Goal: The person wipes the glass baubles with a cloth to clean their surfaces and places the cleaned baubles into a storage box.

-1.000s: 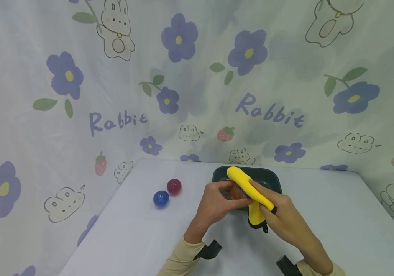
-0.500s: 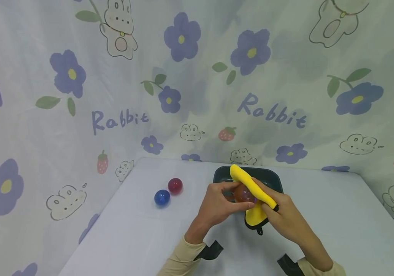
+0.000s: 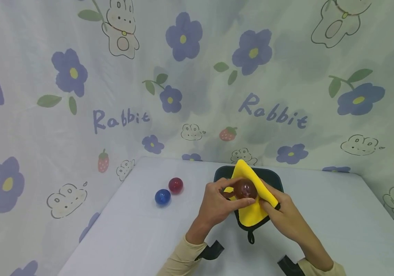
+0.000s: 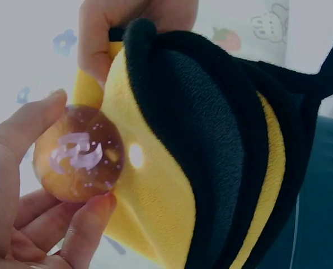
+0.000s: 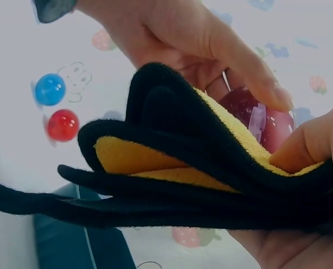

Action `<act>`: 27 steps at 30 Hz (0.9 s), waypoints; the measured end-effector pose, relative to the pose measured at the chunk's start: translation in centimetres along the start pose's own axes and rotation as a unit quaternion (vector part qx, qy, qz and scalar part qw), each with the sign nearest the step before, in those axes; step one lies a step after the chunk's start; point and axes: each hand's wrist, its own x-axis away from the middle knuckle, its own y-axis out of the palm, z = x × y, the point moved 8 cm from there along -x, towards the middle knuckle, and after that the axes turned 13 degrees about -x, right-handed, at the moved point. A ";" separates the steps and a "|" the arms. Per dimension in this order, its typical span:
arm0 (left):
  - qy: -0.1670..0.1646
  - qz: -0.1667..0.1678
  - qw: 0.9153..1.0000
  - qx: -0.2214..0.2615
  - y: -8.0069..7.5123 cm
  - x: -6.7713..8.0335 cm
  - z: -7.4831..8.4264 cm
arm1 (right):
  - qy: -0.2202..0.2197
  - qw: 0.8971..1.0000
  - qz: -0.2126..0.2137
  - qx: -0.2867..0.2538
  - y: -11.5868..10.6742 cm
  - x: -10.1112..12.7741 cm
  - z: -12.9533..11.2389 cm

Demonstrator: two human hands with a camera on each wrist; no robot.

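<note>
My left hand [image 3: 216,204] holds a clear reddish ball [image 3: 245,190] between thumb and fingers. A pale lavender mark and small specks show on the ball [image 4: 79,154] in the left wrist view. Folded beside it, a yellow cloth [image 3: 252,213] with dark edging, a dark reverse side and a hanging loop is pinched by my right hand [image 3: 285,214]. The cloth's yellow face lies right at the ball. In the right wrist view the layered cloth [image 5: 172,162] covers part of both the ball and my left hand.
A dark green tray [image 3: 273,177] stands behind and below the hands, partly covered by the cloth. On the white table [image 3: 128,230] to the left lie a blue ball [image 3: 163,197] and a red ball [image 3: 176,185]. A patterned curtain [image 3: 197,76] rises behind the table.
The cloth has turned and spread, so more of its yellow face shows behind and below the ball. Its loop has swung left. The ball, partly covered earlier, is more exposed in the left hand.
</note>
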 end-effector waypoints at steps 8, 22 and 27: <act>0.000 0.043 0.999 0.013 -0.1 -0.1 -0.3 | 0.014 1.000 0.009 0.005 0.1 0.1 -0.3; -0.060 0.024 0.998 0.005 -0.3 -0.3 -2.0 | 0.048 0.998 0.022 0.023 0.2 0.6 -0.6; -0.061 0.005 0.998 0.004 -0.1 -0.5 -2.2 | 0.027 0.998 0.031 0.043 0.2 0.8 -1.3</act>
